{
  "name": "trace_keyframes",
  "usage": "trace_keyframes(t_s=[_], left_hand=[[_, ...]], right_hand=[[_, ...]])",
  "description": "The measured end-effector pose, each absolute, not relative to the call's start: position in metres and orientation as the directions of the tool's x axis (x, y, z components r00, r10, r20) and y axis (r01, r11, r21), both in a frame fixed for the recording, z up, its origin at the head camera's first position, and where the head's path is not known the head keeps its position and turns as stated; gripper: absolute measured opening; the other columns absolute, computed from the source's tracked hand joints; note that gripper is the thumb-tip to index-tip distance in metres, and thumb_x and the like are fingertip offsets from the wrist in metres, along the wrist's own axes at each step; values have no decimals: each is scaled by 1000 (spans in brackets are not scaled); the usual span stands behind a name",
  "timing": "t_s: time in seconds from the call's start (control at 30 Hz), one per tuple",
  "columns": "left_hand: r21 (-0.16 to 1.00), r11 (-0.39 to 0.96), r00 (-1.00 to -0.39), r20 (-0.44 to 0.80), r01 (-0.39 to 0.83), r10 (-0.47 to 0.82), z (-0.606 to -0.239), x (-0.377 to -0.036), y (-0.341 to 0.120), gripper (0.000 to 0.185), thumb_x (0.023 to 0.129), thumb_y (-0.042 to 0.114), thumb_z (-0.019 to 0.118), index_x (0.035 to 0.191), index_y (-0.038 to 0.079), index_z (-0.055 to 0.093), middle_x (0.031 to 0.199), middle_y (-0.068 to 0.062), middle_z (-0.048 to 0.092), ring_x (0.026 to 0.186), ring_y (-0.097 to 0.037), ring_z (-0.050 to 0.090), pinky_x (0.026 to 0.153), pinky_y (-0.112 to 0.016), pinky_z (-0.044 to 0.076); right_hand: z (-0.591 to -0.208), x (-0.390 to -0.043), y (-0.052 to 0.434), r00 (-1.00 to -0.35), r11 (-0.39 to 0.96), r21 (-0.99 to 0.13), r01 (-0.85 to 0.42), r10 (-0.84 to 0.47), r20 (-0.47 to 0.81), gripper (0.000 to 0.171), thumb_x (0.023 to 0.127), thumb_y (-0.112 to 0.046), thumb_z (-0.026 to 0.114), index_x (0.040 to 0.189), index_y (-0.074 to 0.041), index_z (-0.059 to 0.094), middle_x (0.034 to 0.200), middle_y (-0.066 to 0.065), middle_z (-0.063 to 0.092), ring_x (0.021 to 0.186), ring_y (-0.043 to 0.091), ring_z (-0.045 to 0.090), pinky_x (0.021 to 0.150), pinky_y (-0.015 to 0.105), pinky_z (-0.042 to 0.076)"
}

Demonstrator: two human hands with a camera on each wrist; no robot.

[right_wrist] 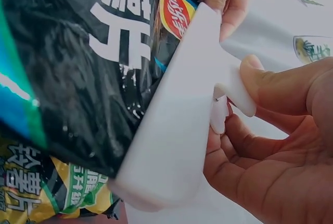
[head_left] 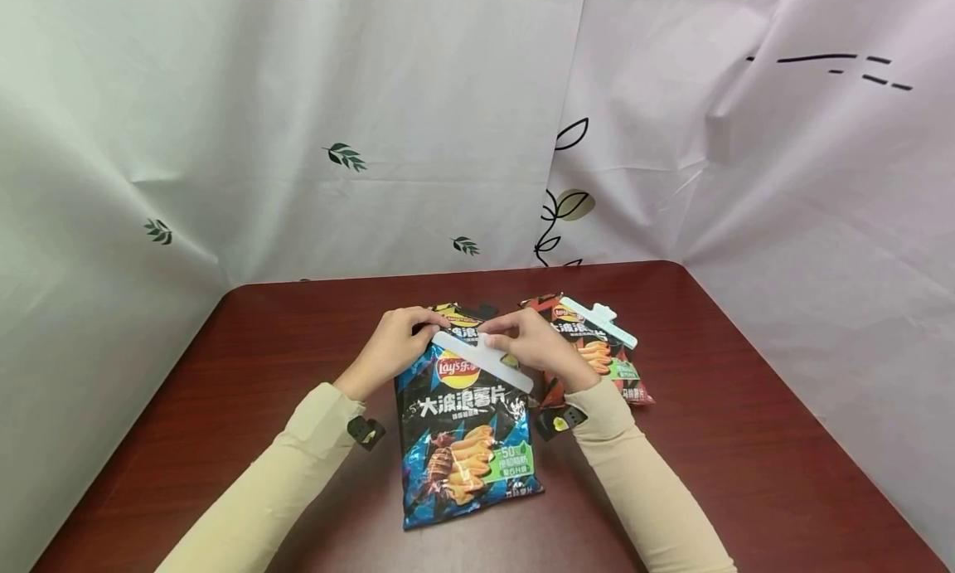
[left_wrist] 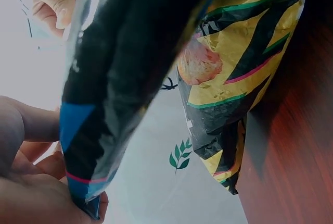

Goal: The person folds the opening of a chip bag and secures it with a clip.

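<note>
Blue Lay's chip bag (head_left: pixel 466 424) flat mid-table (head_left: pixel 746 440), Chinese print plus "50". Left hand (head_left: pixel 391 345) pinches its top edge; right hand (head_left: pixel 537 345) pinches white clip (head_left: pixel 483 361) across it. Red Lay's bag (head_left: pixel 597 349) just beside, already clipped (head_left: pixel 598 322).

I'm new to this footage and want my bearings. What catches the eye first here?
At the middle of the dark red table, both hands work on a black-and-blue chip bag. The left hand holds its top, and the right hand pinches a white sealing clip across it. A second bag, already clipped, lies just behind.
</note>
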State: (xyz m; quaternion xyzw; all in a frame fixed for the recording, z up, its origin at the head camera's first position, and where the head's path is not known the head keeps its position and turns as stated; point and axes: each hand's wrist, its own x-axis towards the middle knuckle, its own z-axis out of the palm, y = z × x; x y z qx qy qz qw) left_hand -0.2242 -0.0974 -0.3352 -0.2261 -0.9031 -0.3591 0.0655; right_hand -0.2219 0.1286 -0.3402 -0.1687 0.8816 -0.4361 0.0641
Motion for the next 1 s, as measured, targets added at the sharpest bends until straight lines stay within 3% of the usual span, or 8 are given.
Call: trace_keyframes(t_s=[0.17, 0.4, 0.63, 0.8, 1.0], left_hand=[[611, 638, -883, 304, 469, 358, -336, -225, -96, 22, 96, 4, 55, 107, 4, 73, 110, -14, 69, 77, -21, 58, 66, -29, 43], [613, 636, -883, 316, 469, 347, -338, -225, -96, 21, 96, 5, 55, 105, 5, 74, 110, -14, 69, 76, -20, 57, 67, -30, 44], [618, 616, -873, 327, 487, 362, -341, -223, -96, 22, 96, 4, 54, 107, 4, 73, 111, -15, 68, 58, -16, 44, 62, -30, 42], [618, 619, -875, 331, 484, 354, -343, -223, -95, 22, 96, 5, 54, 108, 5, 73, 113, -14, 67, 78, -20, 57, 70, -32, 45], [649, 625, -900, 290, 434, 324, -347, -222, -96, 24, 97, 9, 55, 116, 7, 70, 122, -14, 65, 103, -26, 62, 84, -42, 51]], right_hand=[[-341, -219, 129, -941, 546, -807, -222, -336, 32, 28, 95, -16, 61, 120, -7, 68, 115, 11, 69, 79, 14, 63, 63, 26, 45], [-343, -218, 129, -943, 519, -826, -218, -329, 42, 28, 94, -18, 62, 120, -8, 69, 118, 13, 67, 79, 16, 63, 62, 27, 44], [-344, -218, 131, -947, 512, -833, -210, -319, 43, 29, 94, -19, 62, 120, -9, 69, 118, 12, 67, 84, 15, 65, 69, 28, 50], [-344, -218, 133, -949, 490, -847, -205, -311, 50, 29, 94, -21, 62, 120, -8, 69, 116, 12, 67, 85, 17, 66, 71, 31, 52], [-345, -217, 134, -953, 480, -860, -176, -303, 26, 31, 95, -23, 62, 120, -7, 68, 114, 13, 68, 86, 17, 65, 74, 34, 52]])
